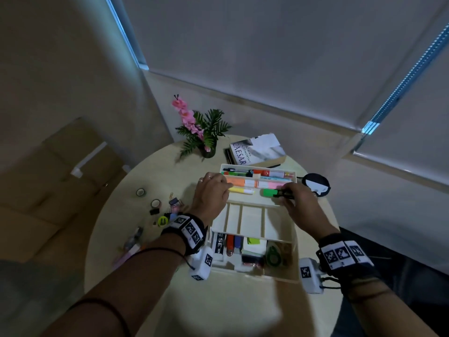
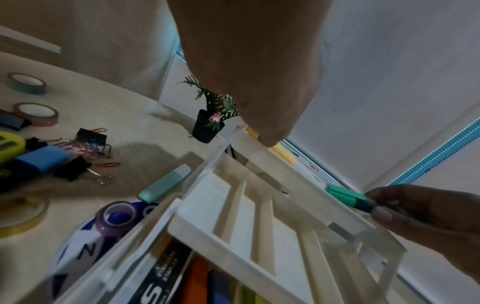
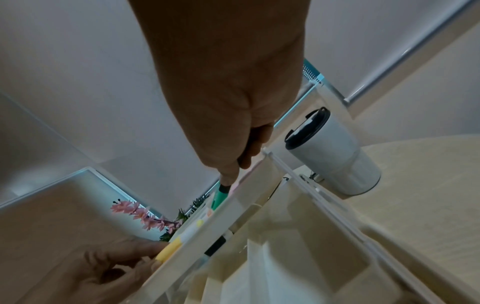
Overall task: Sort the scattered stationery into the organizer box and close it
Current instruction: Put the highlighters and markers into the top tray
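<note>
Your right hand [image 1: 300,203] pinches the green highlighter [image 1: 270,192], lowering it into the tray [image 1: 252,205]; left hand [image 1: 211,194] fingers pinch the yellow highlighter [image 1: 241,190], seating it alongside.

The room was dim, lit mainly by cool blue daylight leaking along the edges of the grey roller blinds [image 1: 279,57] at the far side. Soft shadows fell toward the near edge of the round pale wooden table [image 1: 150,171]. Straight lines bowed at every frame's edges. Both wrist views were soft, noisy and blurred near the lens.
</note>
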